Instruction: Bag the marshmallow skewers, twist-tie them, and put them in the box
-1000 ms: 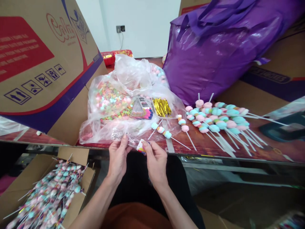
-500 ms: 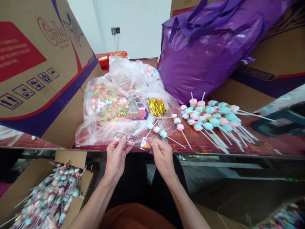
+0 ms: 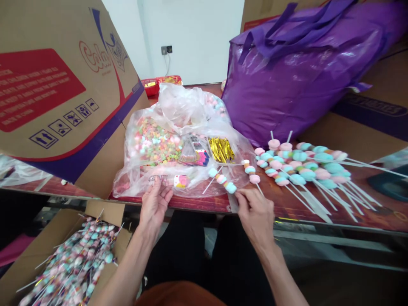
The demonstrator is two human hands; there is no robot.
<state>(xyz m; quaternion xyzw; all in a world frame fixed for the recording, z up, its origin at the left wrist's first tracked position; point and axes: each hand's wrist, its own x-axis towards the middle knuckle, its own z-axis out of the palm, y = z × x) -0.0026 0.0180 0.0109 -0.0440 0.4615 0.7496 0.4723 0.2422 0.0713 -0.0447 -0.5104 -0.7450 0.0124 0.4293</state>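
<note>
My left hand pinches a small clear plastic bag with a colourful print, between thumb and fingers just over the table's front edge. To its right, my right hand has its fingers closed at the stick end of a marshmallow skewer; the stick is hidden under the fingers. A shorter marshmallow skewer lies just behind that hand. More marshmallow skewers lie piled to the right. Behind my hands are a stack of printed bags and gold twist ties in a clear tray.
A big plastic bag of small candies covers the table's middle. A cardboard carton stands at left and a purple bag at back right. Below left, an open box holds many skewers. A red basket stands behind.
My right hand has let go of the printed bag and moved right to the marshmallow skewer's stick. My left hand keeps the bag. The view has shifted left.
</note>
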